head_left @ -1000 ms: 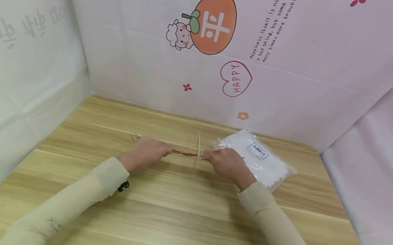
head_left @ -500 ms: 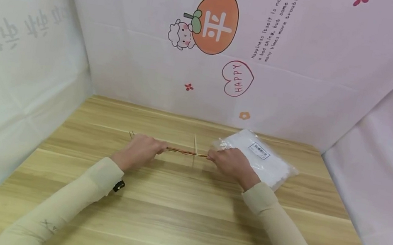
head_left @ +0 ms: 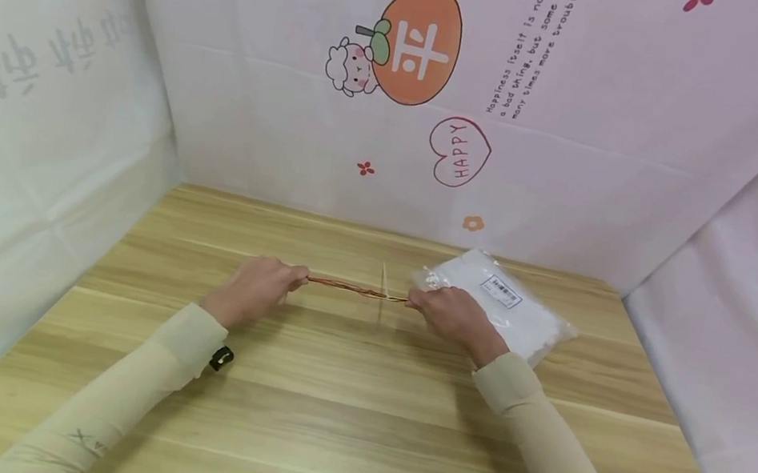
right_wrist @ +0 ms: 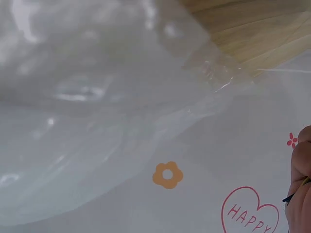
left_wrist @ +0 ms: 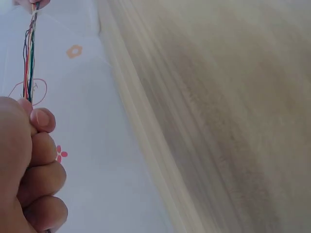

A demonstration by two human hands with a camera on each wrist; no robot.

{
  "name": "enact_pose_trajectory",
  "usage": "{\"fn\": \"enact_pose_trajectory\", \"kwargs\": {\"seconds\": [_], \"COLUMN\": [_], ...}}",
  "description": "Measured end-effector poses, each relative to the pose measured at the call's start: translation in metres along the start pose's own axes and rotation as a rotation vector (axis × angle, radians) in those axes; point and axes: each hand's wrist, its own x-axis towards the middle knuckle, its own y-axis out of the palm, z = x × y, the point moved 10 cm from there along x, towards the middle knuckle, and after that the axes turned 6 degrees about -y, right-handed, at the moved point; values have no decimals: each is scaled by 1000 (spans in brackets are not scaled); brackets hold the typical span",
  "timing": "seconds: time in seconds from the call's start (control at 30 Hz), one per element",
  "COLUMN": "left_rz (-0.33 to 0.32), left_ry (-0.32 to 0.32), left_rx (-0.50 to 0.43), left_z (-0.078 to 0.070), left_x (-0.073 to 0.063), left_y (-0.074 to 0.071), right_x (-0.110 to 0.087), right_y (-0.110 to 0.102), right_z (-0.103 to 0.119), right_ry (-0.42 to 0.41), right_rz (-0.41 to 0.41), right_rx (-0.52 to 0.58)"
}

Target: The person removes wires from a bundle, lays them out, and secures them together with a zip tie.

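A bundle of thin coloured wires (head_left: 343, 286) stretches nearly level between the two hands, above the wooden table. My left hand (head_left: 258, 288) grips its left part with curled fingers. On the other side, my right hand (head_left: 455, 316) pinches the bundle close to a pale cable tie (head_left: 385, 276), which loops round the wires with its tail pointing up. Red, green and dark strands of the wires (left_wrist: 29, 63) show in the left wrist view, running out of the left fist. At the right wrist view's edge, a dark wire end (right_wrist: 288, 198) pokes out of the right hand.
Behind the right hand lies a clear plastic bag (head_left: 520, 321) with white contents and a barcode label. It fills much of the right wrist view. Printed white cloth (head_left: 278, 125) walls the table (head_left: 340, 409) at the back and both sides.
My left hand has slid left along the wires, so a longer stretch shows between the hands. The right hand has shifted slightly right. Wire ends beyond the left hand have gone from sight.
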Motion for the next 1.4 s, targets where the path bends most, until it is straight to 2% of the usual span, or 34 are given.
{"fn": "enact_pose_trajectory", "kwargs": {"seconds": [0.1, 0.23, 0.47, 0.53, 0.6, 0.73, 0.83, 1.03, 1.13, 1.3, 1.4], "left_rz": [-22, -11, 102, 135, 157, 177, 190, 259, 307, 355, 339], "left_ry": [18, 30, 29, 30, 29, 18, -1, -84, -110, -133, -152], "left_rx": [4, 21, -34, -27, 1, 70, 76, 37, -8, -84, -111], "left_z": [-1, -1, 2, 2, 3, 3, 3, 6, 5, -2, -7], "left_x": [-1, -3, -6, -8, -11, -14, -14, -12, -15, -20, -22], "left_y": [-1, 1, 10, 14, 18, 23, 26, 31, 31, 27, 20], "right_x": [-1, 1, 8, 9, 11, 14, 15, 19, 18, 11, 4], "right_y": [1, 5, 26, 33, 36, 36, 34, 28, 18, -5, -16], "right_z": [0, 0, -6, -4, 1, 16, 23, 27, 29, 18, 15], "right_ry": [10, 19, 93, 86, 52, -61, -100, -117, -110, 74, 148], "right_rz": [17, 49, 159, 175, 175, 113, 84, 99, 92, 34, 12], "right_rx": [25, 20, 84, 74, 32, -157, -265, -330, -281, -26, 31]}}
